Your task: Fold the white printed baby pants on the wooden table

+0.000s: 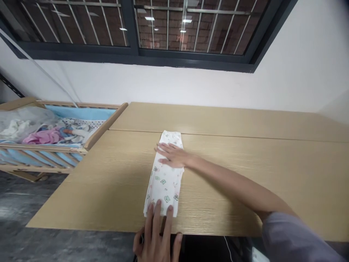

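Two unclenched hands on folded white cloth, printed motifs illegibly small

No words, brands or numbers can be read. The small prints on the folded cloth show no legible lettering, and a reddish patch in the window is too blurred.

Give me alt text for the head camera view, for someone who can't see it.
A person's right hand lies on the far half of a folded, printed white cloth on a wood-coloured table, while the left hand touches its near end. Left of the table stands a cot with heaped fabric; behind is a white wall with a barred window.
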The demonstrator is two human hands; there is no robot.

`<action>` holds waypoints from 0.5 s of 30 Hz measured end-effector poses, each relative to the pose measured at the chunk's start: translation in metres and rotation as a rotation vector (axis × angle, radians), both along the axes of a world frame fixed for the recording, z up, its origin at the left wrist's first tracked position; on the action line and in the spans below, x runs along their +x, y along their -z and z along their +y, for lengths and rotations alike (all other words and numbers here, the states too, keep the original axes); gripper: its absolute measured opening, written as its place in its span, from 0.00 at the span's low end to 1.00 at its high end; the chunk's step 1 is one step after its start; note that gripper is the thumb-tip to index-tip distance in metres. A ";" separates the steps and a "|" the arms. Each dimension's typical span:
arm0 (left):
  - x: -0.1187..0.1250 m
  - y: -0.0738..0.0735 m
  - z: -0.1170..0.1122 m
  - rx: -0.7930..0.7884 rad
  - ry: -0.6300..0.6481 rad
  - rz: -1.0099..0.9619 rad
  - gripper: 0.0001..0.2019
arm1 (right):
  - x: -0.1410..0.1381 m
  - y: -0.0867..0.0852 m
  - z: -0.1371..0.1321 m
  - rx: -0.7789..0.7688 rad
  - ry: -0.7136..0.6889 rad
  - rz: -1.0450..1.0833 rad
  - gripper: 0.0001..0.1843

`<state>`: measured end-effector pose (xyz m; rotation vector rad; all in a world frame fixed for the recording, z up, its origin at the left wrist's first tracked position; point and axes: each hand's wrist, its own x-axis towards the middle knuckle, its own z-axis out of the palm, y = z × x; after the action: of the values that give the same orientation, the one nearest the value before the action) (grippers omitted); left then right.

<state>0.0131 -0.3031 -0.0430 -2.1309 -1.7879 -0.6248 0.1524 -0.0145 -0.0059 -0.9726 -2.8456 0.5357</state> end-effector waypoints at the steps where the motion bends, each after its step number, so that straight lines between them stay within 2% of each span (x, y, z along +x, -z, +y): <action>1: 0.000 0.000 0.000 -0.007 -0.001 -0.008 0.34 | 0.002 0.001 0.019 0.022 0.062 -0.026 0.42; 4: 0.000 0.000 -0.001 -0.022 0.008 -0.056 0.35 | 0.009 0.004 0.064 0.086 0.185 -0.091 0.42; 7: 0.000 0.000 -0.002 -0.023 0.007 -0.105 0.35 | 0.013 0.006 0.086 0.135 0.194 -0.101 0.40; 11: 0.001 -0.001 -0.001 -0.023 0.016 -0.121 0.35 | 0.011 0.009 0.087 0.158 0.188 -0.106 0.39; 15: 0.000 -0.001 -0.001 -0.003 0.039 -0.055 0.34 | 0.013 0.004 0.080 0.211 0.162 -0.011 0.37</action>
<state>0.0130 -0.3043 -0.0417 -2.1753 -1.7798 -0.6969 0.1657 0.0657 -0.0100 -1.1527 -2.7293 0.2106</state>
